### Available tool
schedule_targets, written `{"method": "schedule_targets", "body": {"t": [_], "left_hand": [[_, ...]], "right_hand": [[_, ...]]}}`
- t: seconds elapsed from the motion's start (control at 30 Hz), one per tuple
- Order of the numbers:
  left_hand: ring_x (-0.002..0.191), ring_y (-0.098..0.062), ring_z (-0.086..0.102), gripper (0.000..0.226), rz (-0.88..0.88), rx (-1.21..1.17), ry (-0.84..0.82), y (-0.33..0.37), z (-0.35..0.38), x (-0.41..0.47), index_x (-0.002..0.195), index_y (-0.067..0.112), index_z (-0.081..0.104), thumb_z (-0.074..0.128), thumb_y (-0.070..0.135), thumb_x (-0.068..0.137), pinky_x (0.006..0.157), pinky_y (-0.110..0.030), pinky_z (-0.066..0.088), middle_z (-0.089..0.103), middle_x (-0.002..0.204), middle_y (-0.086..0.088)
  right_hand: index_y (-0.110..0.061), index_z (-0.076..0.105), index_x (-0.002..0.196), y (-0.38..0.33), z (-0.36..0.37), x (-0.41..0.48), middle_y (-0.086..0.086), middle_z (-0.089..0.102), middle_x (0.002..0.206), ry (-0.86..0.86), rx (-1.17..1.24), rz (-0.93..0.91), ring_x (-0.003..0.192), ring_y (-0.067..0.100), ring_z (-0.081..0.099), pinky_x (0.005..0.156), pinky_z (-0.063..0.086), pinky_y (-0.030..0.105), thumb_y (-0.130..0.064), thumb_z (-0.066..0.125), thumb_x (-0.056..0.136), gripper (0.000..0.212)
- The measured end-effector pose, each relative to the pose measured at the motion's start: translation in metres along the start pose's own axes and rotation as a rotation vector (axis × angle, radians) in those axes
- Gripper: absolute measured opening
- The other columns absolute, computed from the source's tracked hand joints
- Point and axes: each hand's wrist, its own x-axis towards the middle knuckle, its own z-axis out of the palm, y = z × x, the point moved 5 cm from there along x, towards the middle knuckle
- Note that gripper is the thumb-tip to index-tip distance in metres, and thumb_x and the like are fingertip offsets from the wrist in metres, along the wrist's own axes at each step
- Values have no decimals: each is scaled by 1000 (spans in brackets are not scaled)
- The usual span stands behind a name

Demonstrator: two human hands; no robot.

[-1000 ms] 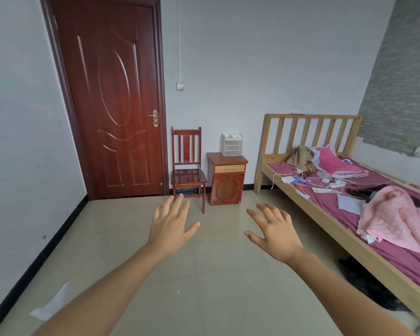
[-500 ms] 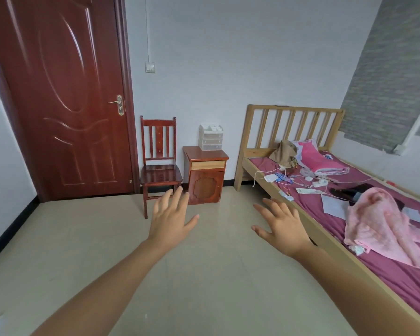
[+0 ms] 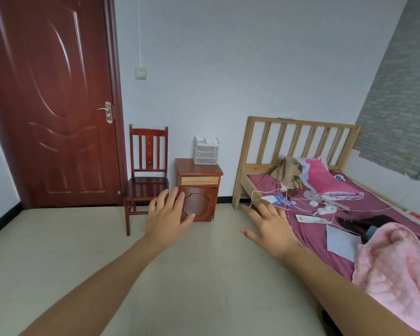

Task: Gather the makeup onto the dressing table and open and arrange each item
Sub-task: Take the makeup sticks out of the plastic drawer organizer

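A small clear plastic drawer organizer (image 3: 206, 153) stands on the back part of the worktop (image 3: 199, 166), a reddish wooden bedside cabinet set against the far wall; its top tray holds small pale things too small to make out, and no makeup can be told apart anywhere in view. Both hands reach forward, empty, palms down with fingers spread wide: the left hand (image 3: 167, 219) hovers in front of the cabinet's door panel, the right hand (image 3: 269, 226) in front of the near left corner of the bed (image 3: 298, 132). Just left of the cabinet stands a red wooden chair (image 3: 147, 183), and left of that a dark red door (image 3: 51, 100) is shut. The bed has a pale slatted headboard and a maroon sheet. Near its head lie a tan cloth bag (image 3: 287, 169) and a folded pink pillow (image 3: 327, 180); white cables and chargers (image 3: 325, 208) trail across the middle, beside a white sheet of paper (image 3: 340, 241). A fluffy pink blanket (image 3: 398, 267) is heaped at the near right edge.
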Motion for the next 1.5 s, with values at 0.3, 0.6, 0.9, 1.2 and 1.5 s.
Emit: {"method": "schedule_targets", "body": {"t": [0.3, 0.6, 0.9, 1.2, 1.5], "left_hand": [[142, -24, 12, 95, -117, 50, -32, -7, 66, 90, 141, 17, 28, -1, 65, 64, 114, -42, 13, 20, 154, -3], [141, -25, 16, 66, -135, 108, 35, -83, 100, 235, 141, 15, 29, 28, 56, 89, 113, -42, 16, 27, 151, -6], [142, -23, 12, 79, -186, 69, -16, -143, 154, 342, 142, 17, 26, 13, 60, 76, 115, -42, 13, 22, 153, -2], [116, -35, 55, 65, -152, 103, -6, -193, 209, 484, 112, 11, 60, 27, 55, 78, 92, -52, 44, 61, 123, -13], [130, -34, 40, 77, -179, 108, -13, -250, 260, 612, 127, 11, 51, 19, 60, 76, 104, -53, 33, 48, 138, -11]], "right_hand": [[-22, 43, 136, 41, 41, 120, 13, 44, 142, 24, 98, -153, 136, 30, 35, 107, 29, 50, -58, 25, 80, 69], [-30, 23, 143, 45, 70, 290, 1, 21, 154, 40, 39, -178, 144, 20, 12, 115, 13, 42, -57, 30, 90, 60], [-25, 65, 106, 45, 118, 428, 4, 71, 105, -118, 2, -117, 99, 26, 68, 73, 56, 46, -58, 0, 91, 75], [-30, 26, 143, 47, 157, 586, 1, 21, 155, -6, 115, -226, 145, 20, 12, 116, 13, 44, -68, 1, 72, 85], [-20, 61, 117, 45, 203, 732, 11, 64, 121, -55, 158, -233, 116, 33, 58, 87, 49, 55, -55, 30, 75, 63]]}}
